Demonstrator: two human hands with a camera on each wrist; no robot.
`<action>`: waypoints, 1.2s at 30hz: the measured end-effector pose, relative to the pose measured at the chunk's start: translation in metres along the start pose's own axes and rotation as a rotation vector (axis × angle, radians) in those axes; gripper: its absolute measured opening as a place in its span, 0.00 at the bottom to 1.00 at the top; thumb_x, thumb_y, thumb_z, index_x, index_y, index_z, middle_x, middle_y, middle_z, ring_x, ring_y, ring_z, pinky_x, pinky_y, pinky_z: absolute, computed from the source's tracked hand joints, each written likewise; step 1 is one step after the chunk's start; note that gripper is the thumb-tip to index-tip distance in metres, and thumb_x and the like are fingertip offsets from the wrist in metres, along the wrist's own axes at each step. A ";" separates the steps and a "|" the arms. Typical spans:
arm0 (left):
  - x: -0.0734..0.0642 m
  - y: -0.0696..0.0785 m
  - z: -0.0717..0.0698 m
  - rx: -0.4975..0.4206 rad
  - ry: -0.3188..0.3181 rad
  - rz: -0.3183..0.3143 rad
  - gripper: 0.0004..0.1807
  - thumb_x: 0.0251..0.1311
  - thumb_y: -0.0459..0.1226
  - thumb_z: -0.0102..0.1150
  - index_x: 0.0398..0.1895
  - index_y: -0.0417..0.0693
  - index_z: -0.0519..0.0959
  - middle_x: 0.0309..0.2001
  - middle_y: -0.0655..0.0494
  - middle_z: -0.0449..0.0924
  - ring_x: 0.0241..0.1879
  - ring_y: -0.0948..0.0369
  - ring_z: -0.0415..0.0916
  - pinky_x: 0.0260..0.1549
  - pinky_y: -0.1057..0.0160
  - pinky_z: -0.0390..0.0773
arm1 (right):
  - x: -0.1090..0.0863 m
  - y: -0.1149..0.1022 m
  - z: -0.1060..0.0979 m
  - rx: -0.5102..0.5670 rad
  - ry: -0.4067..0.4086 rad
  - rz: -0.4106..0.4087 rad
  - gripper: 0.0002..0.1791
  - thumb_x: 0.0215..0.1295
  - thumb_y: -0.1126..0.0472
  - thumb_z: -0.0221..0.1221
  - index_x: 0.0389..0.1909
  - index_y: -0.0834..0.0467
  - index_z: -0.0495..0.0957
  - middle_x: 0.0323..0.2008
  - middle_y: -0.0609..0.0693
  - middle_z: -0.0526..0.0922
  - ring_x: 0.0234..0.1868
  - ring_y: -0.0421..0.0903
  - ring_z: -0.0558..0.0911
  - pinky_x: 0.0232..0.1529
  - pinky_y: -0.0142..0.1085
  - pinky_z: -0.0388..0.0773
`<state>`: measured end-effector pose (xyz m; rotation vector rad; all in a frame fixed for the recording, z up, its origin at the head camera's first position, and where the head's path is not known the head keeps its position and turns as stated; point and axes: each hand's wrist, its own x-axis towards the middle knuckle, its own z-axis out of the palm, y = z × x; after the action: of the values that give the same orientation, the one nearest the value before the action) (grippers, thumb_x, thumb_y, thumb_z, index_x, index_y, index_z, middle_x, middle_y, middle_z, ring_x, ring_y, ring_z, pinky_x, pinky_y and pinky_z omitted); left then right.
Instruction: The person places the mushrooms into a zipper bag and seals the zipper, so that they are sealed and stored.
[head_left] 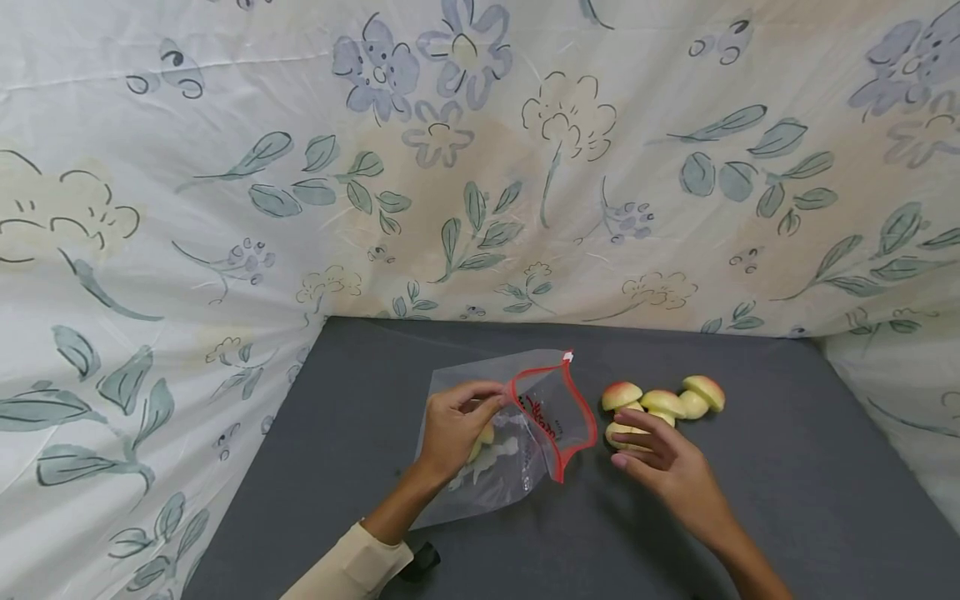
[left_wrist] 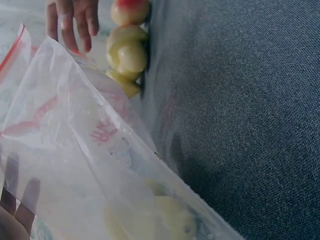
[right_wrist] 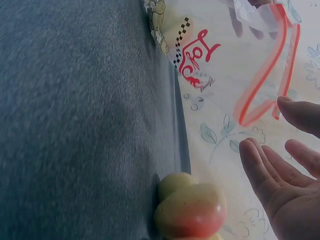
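Observation:
My left hand [head_left: 459, 429] pinches the rim of a clear zip bag [head_left: 450, 504] with a red zip edge, a white slider and red lettering. The bag's mouth gapes toward the right. Inside it, a pale yellow piece [left_wrist: 172, 220] shows through the plastic. My right hand [head_left: 678, 479], fingers spread and holding nothing, hovers between the bag's mouth and several mushroom-shaped pieces [head_left: 663, 403]. These are pale yellow with red-tinged caps, and the right fingertips overlap the nearest one in the head view. One piece [right_wrist: 192, 210] shows a red patch in the right wrist view.
A dark grey cloth-covered table [head_left: 360, 358] lies under everything. Floral fabric [head_left: 480, 233] hangs behind it and at both sides. A small black object [head_left: 422, 562] is beside the left sleeve [head_left: 352, 567].

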<state>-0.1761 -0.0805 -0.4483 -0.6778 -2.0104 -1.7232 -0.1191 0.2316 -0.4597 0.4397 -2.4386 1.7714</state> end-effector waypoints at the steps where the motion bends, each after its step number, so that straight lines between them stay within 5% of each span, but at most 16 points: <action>1: 0.000 0.000 0.000 -0.004 0.000 -0.002 0.04 0.66 0.30 0.72 0.42 0.41 0.90 0.39 0.46 0.92 0.34 0.55 0.91 0.33 0.60 0.90 | -0.001 0.000 -0.002 -0.011 0.002 -0.001 0.33 0.69 0.67 0.70 0.73 0.56 0.72 0.64 0.38 0.80 0.59 0.41 0.86 0.53 0.32 0.86; 8: -0.001 0.001 -0.001 -0.006 0.007 0.001 0.04 0.66 0.29 0.71 0.42 0.41 0.90 0.38 0.46 0.91 0.34 0.55 0.91 0.35 0.60 0.90 | -0.008 0.005 -0.014 -0.065 0.034 -0.028 0.32 0.69 0.70 0.69 0.73 0.58 0.73 0.63 0.35 0.81 0.57 0.37 0.86 0.51 0.29 0.85; 17: 0.000 0.001 -0.001 -0.027 0.005 -0.018 0.04 0.65 0.29 0.72 0.41 0.40 0.90 0.38 0.45 0.91 0.34 0.53 0.91 0.34 0.61 0.90 | -0.017 0.011 -0.030 -0.018 0.063 0.006 0.33 0.68 0.75 0.67 0.73 0.64 0.71 0.62 0.43 0.83 0.57 0.35 0.86 0.48 0.29 0.86; 36: -0.002 0.002 -0.002 -0.015 0.011 -0.014 0.04 0.65 0.29 0.72 0.41 0.40 0.90 0.38 0.46 0.91 0.33 0.58 0.90 0.31 0.61 0.89 | -0.033 0.021 -0.054 -0.181 0.149 0.023 0.36 0.66 0.74 0.70 0.74 0.63 0.70 0.60 0.26 0.80 0.55 0.28 0.84 0.48 0.23 0.83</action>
<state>-0.1735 -0.0824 -0.4480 -0.6596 -2.0017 -1.7481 -0.0988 0.2942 -0.4701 0.2543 -2.4780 1.5127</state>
